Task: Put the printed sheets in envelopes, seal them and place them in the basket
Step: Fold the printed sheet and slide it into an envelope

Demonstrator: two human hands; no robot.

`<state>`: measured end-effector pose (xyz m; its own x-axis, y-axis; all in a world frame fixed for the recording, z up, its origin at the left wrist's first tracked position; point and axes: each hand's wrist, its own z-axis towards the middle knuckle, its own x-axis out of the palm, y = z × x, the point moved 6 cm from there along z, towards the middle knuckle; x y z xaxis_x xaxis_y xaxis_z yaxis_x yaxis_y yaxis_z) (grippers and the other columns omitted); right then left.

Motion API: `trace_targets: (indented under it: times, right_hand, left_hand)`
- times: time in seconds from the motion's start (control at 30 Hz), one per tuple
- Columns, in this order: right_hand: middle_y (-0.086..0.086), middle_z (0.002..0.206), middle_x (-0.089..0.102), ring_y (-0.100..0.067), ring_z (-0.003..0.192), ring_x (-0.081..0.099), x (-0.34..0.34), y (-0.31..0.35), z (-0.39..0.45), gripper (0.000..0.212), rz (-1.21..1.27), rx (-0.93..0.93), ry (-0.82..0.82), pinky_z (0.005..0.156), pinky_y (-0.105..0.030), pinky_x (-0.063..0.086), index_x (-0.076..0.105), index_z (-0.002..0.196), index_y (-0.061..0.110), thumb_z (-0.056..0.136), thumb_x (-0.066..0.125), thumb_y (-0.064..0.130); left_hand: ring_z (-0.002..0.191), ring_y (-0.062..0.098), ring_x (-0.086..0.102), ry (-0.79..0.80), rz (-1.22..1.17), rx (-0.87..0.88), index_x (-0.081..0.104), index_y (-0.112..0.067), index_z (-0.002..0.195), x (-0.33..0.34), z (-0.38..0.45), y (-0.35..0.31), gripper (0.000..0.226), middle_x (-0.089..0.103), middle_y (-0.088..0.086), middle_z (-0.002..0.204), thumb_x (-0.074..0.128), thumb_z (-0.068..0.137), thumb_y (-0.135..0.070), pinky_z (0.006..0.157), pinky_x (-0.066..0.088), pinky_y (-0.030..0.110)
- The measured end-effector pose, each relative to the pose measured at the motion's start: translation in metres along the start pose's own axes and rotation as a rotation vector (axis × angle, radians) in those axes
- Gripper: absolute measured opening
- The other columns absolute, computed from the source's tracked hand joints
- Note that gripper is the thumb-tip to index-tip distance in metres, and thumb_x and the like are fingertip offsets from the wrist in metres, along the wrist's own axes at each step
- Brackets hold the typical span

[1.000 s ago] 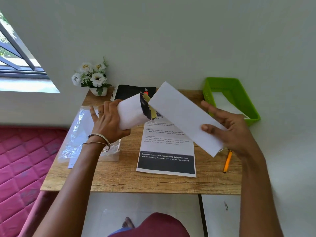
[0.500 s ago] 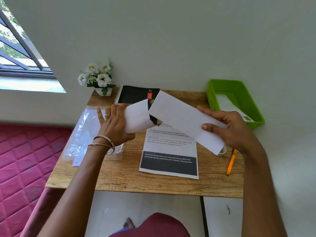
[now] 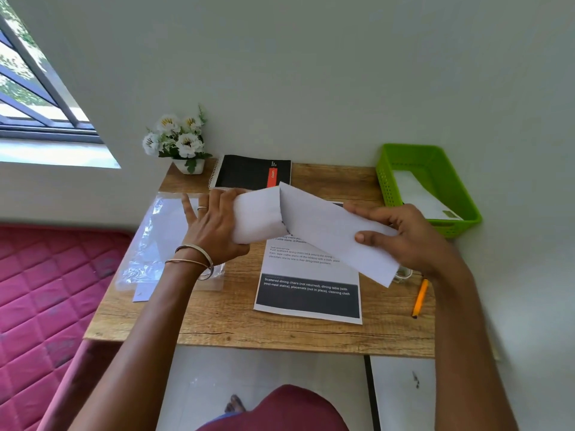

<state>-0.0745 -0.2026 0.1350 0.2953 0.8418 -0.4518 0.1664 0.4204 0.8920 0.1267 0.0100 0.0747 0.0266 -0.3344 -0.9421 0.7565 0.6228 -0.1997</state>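
My left hand [image 3: 214, 231] grips a folded printed sheet [image 3: 256, 214] above the wooden table [image 3: 236, 328]. My right hand [image 3: 407, 237] holds a long white envelope [image 3: 329, 231] by its right end, tilted down to the right. The sheet's right end sits inside the envelope's open mouth. A flat printed sheet [image 3: 306, 292] with a dark band lies on the table under both. The green basket [image 3: 434, 164] stands at the back right with a white envelope [image 3: 420, 195] lying in it.
A clear plastic sleeve [image 3: 155, 244] with white envelopes lies at the table's left. A black spiral notebook [image 3: 249, 172] and a pot of white flowers [image 3: 180, 141] stand at the back. An orange pencil [image 3: 420, 298] lies at the right. A red mattress [image 3: 46, 290] is left of the table.
The folded sheet's end, apart from the envelope's mouth before, has slid into it; the dark printed edge is now hidden inside. Both hands have come closer together.
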Motion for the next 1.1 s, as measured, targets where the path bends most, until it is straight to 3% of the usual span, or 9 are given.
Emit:
trace_targets:
  times: [0.07, 0.23, 0.53, 0.8, 0.87, 0.97, 1.03, 1.1]
  right_hand:
    - [0.022, 0.112, 0.063, -0.005, 0.102, 0.063, -0.004, 0.003, 0.003, 0.044, -0.031, 0.016, 0.017, 0.083, -0.025, 0.052, 0.060, 0.117, 0.037, 0.084, 0.069, 0.008]
    - [0.015, 0.111, 0.067, 0.007, 0.085, 0.063, -0.016, 0.011, 0.002, 0.039, -0.066, 0.008, 0.088, 0.064, -0.007, 0.045, 0.064, 0.114, 0.033, 0.085, 0.067, 0.007]
    - [0.007, 0.095, 0.073, -0.002, 0.063, 0.065, -0.023, 0.012, 0.003, 0.037, -0.079, 0.110, 0.181, 0.050, -0.013, 0.046, 0.067, 0.116, 0.023, 0.085, 0.066, 0.005]
    - [0.000, 0.090, 0.075, -0.006, 0.065, 0.068, -0.023, 0.013, 0.002, 0.036, -0.080, 0.142, 0.222, 0.051, -0.015, 0.048, 0.067, 0.117, 0.021, 0.084, 0.066, 0.004]
    - [0.000, 0.098, 0.075, -0.011, 0.079, 0.071, -0.020, 0.013, 0.004, 0.036, -0.121, 0.145, 0.243, 0.062, -0.021, 0.055, 0.068, 0.114, 0.026, 0.084, 0.067, 0.006]
    - [0.005, 0.103, 0.073, -0.011, 0.092, 0.068, -0.011, 0.016, 0.014, 0.039, -0.242, 0.119, 0.256, 0.081, -0.030, 0.054, 0.067, 0.113, 0.035, 0.082, 0.072, 0.011]
    - [0.012, 0.098, 0.070, 0.001, 0.090, 0.061, -0.005, 0.019, 0.021, 0.044, -0.319, 0.066, 0.174, 0.081, -0.020, 0.049, 0.066, 0.114, 0.036, 0.077, 0.077, 0.015]
    - [0.006, 0.084, 0.065, -0.001, 0.081, 0.055, -0.006, 0.022, 0.028, 0.053, -0.348, 0.009, -0.006, 0.073, -0.017, 0.041, 0.064, 0.118, 0.033, 0.070, 0.082, 0.019]
  left_hand:
    - [0.118, 0.039, 0.037, 0.012, 0.039, 0.034, 0.026, -0.019, 0.128, 0.003, -0.001, -0.004, 0.094, 0.041, 0.015, 0.122, 0.078, 0.053, -0.040, 0.105, 0.003, 0.072]
    - [0.118, 0.038, 0.037, 0.027, 0.034, 0.009, 0.028, -0.017, 0.131, 0.010, -0.008, -0.005, 0.096, 0.040, 0.013, 0.121, 0.078, 0.053, -0.042, 0.106, 0.002, 0.071]
    - [0.116, 0.040, 0.038, 0.044, 0.002, 0.084, 0.023, -0.021, 0.127, 0.013, -0.013, -0.010, 0.095, 0.041, 0.014, 0.119, 0.078, 0.052, -0.040, 0.107, 0.005, 0.069]
    - [0.114, 0.040, 0.039, 0.027, -0.034, 0.086, 0.022, -0.022, 0.126, 0.009, -0.016, -0.011, 0.096, 0.042, 0.016, 0.118, 0.080, 0.051, -0.040, 0.108, 0.009, 0.068]
    - [0.112, 0.039, 0.040, 0.025, -0.007, 0.119, 0.025, -0.021, 0.126, 0.011, -0.017, -0.014, 0.095, 0.043, 0.015, 0.117, 0.080, 0.051, -0.042, 0.106, 0.012, 0.068]
    - [0.113, 0.037, 0.040, 0.039, -0.021, 0.156, 0.027, -0.020, 0.126, 0.015, -0.017, -0.021, 0.093, 0.043, 0.013, 0.118, 0.077, 0.052, -0.045, 0.107, 0.014, 0.066]
    - [0.113, 0.037, 0.041, 0.042, -0.046, 0.159, 0.026, -0.022, 0.125, 0.017, -0.017, -0.027, 0.090, 0.043, 0.013, 0.119, 0.076, 0.054, -0.046, 0.108, 0.015, 0.065]
    - [0.113, 0.037, 0.042, 0.032, -0.054, 0.149, 0.025, -0.023, 0.125, 0.018, -0.018, -0.031, 0.090, 0.044, 0.013, 0.118, 0.076, 0.055, -0.045, 0.109, 0.010, 0.064]
